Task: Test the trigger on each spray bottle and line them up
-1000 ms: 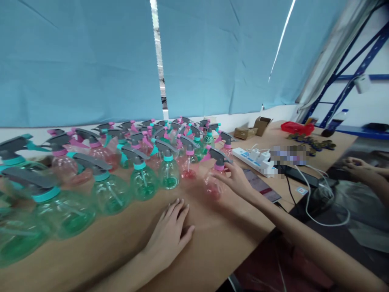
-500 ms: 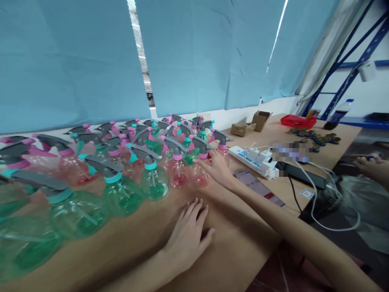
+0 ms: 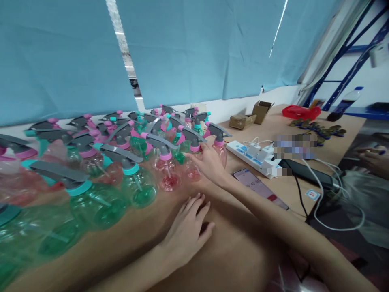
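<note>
My right hand (image 3: 209, 164) is closed around the upper body of a small clear pink spray bottle (image 3: 193, 175), just below its pink collar. The thumb lies across the bottle's front; the other fingers are partly hidden behind it. The bottle stands upright on the table. A second pink spray bottle (image 3: 169, 178) is just to its left, and another pink one (image 3: 223, 152) is at the right, beyond my knuckles. My left hand (image 3: 190, 225) rests palm down on the tabletop, fingers stretched out and holding nothing. Green spray bottles (image 3: 141, 194) stand farther left.
Several more spray bottles with grey triggers fill the left of the wooden table (image 3: 237, 247). To the right are a phone (image 3: 258, 188), a power strip (image 3: 253, 156) with cables, cardboard boxes (image 3: 263, 112) and a red tray (image 3: 300, 112). Another person's hand (image 3: 372, 158) is at the far right.
The view has shifted, so the bottles at the left appear farther left and nearer. My right hand stays at the same pink bottle, and my left hand keeps lying flat.
</note>
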`<state>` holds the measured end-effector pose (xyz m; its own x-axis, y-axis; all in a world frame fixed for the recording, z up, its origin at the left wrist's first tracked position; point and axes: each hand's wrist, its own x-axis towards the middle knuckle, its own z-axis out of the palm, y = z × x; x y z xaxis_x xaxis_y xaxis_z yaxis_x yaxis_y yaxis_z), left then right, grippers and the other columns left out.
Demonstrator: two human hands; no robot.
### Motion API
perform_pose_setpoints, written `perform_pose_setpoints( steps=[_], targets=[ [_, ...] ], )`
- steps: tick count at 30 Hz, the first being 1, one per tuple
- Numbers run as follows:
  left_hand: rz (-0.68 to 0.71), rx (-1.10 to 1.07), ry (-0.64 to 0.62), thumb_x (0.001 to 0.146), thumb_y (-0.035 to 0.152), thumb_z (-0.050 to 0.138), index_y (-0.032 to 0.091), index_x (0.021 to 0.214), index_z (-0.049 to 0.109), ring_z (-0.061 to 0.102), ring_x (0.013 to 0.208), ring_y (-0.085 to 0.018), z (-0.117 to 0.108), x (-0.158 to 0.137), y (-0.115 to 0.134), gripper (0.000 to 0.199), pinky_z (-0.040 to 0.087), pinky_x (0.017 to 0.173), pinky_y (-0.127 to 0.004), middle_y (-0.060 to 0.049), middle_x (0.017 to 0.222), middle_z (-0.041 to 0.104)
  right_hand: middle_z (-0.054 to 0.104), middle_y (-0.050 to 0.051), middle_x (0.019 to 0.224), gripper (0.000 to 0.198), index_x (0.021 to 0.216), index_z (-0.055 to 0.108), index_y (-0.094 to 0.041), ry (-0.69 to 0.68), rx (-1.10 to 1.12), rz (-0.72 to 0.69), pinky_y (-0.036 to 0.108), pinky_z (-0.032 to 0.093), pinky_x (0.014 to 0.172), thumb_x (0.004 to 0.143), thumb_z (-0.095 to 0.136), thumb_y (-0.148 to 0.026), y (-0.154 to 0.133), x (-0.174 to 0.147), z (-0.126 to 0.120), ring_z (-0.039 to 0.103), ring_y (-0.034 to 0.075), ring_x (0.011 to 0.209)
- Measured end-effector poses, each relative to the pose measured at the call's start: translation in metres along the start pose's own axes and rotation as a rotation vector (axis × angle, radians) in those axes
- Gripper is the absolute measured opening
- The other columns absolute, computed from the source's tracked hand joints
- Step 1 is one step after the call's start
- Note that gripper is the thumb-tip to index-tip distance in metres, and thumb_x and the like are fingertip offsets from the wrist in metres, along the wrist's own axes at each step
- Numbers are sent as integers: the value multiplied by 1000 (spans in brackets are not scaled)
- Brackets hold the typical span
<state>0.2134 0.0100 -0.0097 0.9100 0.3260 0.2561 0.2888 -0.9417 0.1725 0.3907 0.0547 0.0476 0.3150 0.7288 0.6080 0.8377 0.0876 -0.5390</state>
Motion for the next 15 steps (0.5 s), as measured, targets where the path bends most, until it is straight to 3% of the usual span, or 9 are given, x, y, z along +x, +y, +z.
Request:
perform_pose_setpoints(
  steps=[4, 7, 12, 15],
  targets=[
    [11, -64, 61, 95, 22, 42, 13, 120, 59, 47, 124, -28, -3, 0, -2, 32, 41, 100, -51, -14, 129, 55, 61, 18, 111, 52, 113, 54, -13, 18, 62, -19, 46, 42, 92, 82, 56, -54, -3, -9, -8, 54, 31, 110],
    [15, -159, 95, 94, 13, 40, 18, 116, 62, 50, 120, -24, -9, 2, -2, 31, 43, 100, -46, -9, 123, 59, 60, 15, 118, 47, 115, 53, -16, 6, 126, -53, 46, 41, 95, 83, 59, -49, -1, -24, -27, 53, 28, 113],
    [44, -303, 175, 91, 9, 44, 22, 102, 67, 54, 113, -22, -11, 3, -3, 29, 47, 94, -42, -7, 114, 61, 65, 10, 102, 25, 100, 61, -18, 28, 178, -11, 36, 50, 78, 88, 54, -39, 19, -39, -69, 62, 22, 91],
    [77, -329, 225, 89, 7, 45, 21, 95, 67, 55, 109, -22, -8, 2, -5, 27, 49, 91, -41, -7, 111, 60, 67, 10, 95, 31, 94, 63, -17, 69, 61, 128, 40, 49, 77, 84, 56, -46, 35, -32, -82, 63, 24, 86]
  ],
)
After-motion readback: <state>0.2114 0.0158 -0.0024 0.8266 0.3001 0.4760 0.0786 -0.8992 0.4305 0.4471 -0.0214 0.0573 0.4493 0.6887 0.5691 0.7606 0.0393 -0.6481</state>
